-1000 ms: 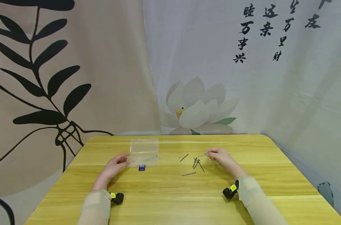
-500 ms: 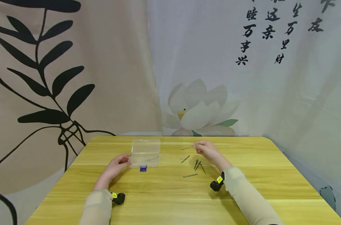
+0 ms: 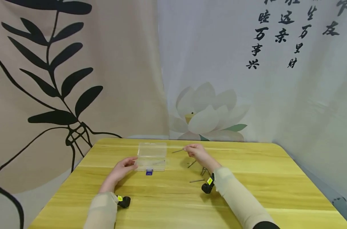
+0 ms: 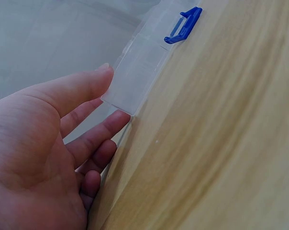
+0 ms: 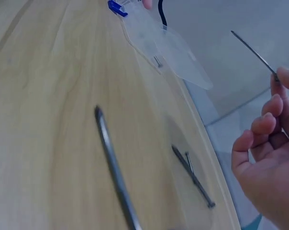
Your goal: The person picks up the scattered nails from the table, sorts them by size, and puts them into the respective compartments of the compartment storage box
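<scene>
A clear plastic box lies on the table with its lid thrown back and a blue latch at the front. My left hand holds its left end, thumb at the rim and fingers against the end wall. Inside the box lies a nail. Between thumb and forefinger, my right hand pinches a nail by its head, the point toward the box, raised above the table. Below that hand are loose nails: a crossed pair, one lying alone, and a small group partly hidden by the wrist.
The wooden table reaches back to a printed cloth backdrop. Black wrist cameras sit on both sleeves, the right one low beside the loose nails.
My right hand has lifted the nail from beside the group and carried it left toward the box. My left hand stays at the box; the head view has shifted slightly.
</scene>
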